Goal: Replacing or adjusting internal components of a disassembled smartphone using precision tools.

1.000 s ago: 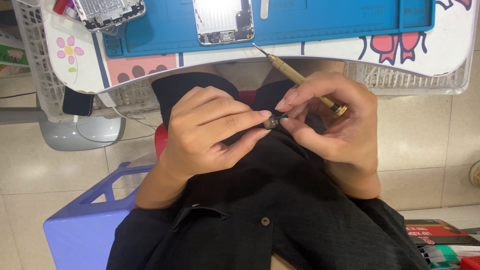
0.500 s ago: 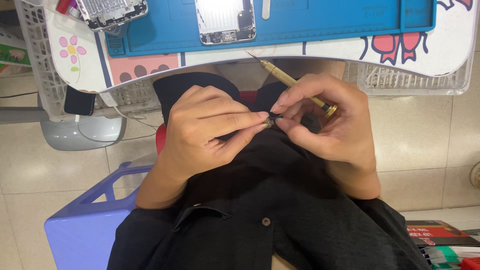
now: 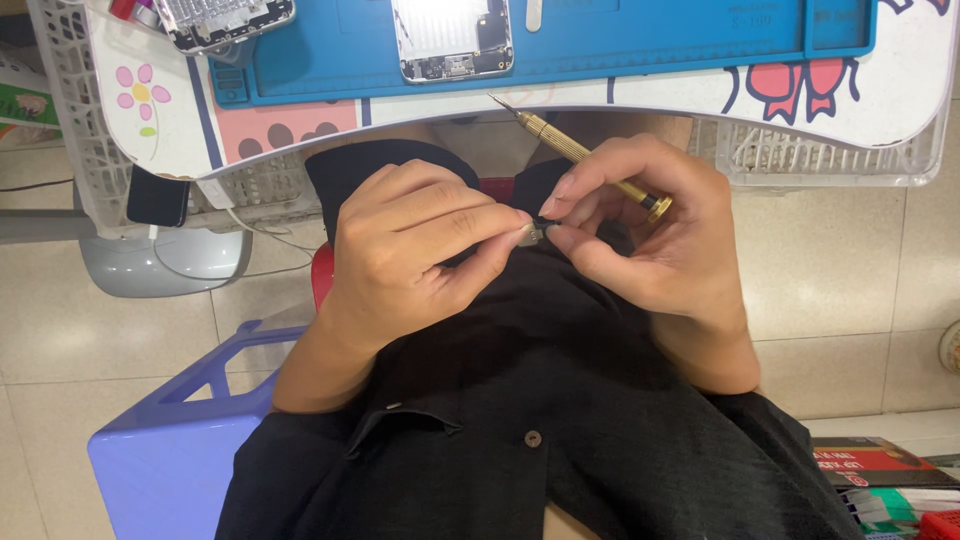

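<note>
My left hand (image 3: 410,250) and my right hand (image 3: 650,240) meet over my lap, their fingertips pinching a tiny grey part (image 3: 533,235) between them. Across my right hand's fingers lies a slim brass screwdriver (image 3: 580,155), its tip pointing up-left toward the table edge. On the blue work mat (image 3: 650,35) above lies an opened phone body (image 3: 452,38) showing its metal inside. A second opened phone part (image 3: 222,18) rests at the mat's left end.
The white table (image 3: 850,100) has cartoon prints and white mesh baskets (image 3: 830,155) under its edge. A purple plastic stool (image 3: 170,440) stands at lower left, a grey fan base (image 3: 165,262) behind it. Boxes (image 3: 880,470) lie on the tiled floor at lower right.
The screwdriver's tip has swung slightly left and up as my right hand turned. Both hands stay pinched together on the small part.
</note>
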